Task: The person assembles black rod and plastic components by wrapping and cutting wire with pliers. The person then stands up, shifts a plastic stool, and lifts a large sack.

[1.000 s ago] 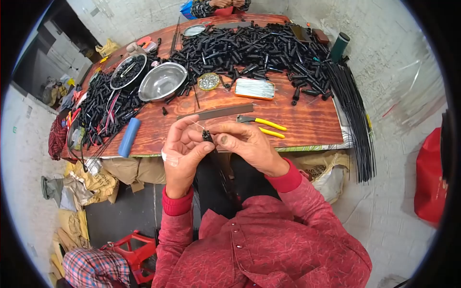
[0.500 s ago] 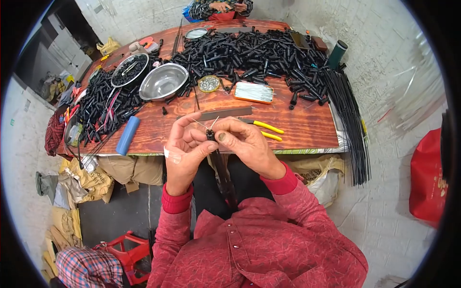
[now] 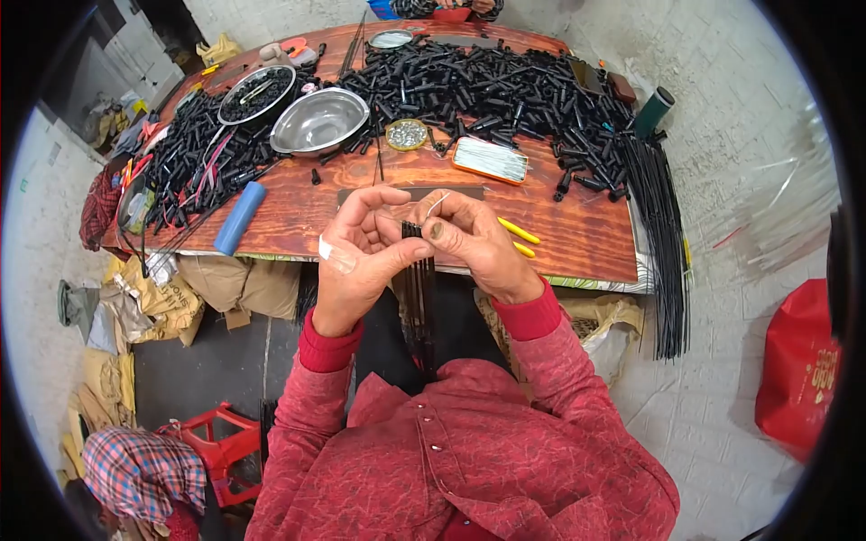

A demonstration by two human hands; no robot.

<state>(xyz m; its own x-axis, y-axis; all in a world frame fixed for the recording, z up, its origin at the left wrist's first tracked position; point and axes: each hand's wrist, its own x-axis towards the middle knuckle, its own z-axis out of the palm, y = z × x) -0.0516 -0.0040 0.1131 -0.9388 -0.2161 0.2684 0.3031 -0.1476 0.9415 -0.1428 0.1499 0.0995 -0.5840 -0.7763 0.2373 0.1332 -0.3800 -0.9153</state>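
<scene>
Strands (image 3: 417, 293) now hang spread broadside below the hands, where half a second ago they stood narrower; tie (image 3: 437, 204) has tipped toward one o'clock. View has shifted too, so table (image 3: 577, 236) things slide a little.

Left hand (image 3: 365, 260), at nine o'clock of the strands, pinches their upper end between thumb and fingers. Right hand (image 3: 478, 245), at three o'clock, has thumb and forefinger closed on the tie; cannot tell if it grips strands as well.

Doing it well, my judgement: left pinch firm and just below the top, strand ends level, tie drawn snug without cutting into skin, loose lengths kept from twisting.

Hard to make out: tie's path behind the thumbs; strand tips, lost under fingers; lower ends, dark against dark lap. Pliers (image 3: 520, 231), toward three o'clock, show only yellow handles. Twelve o'clock: second person's sleeve (image 3: 415, 8), cut by frame edge.
</scene>
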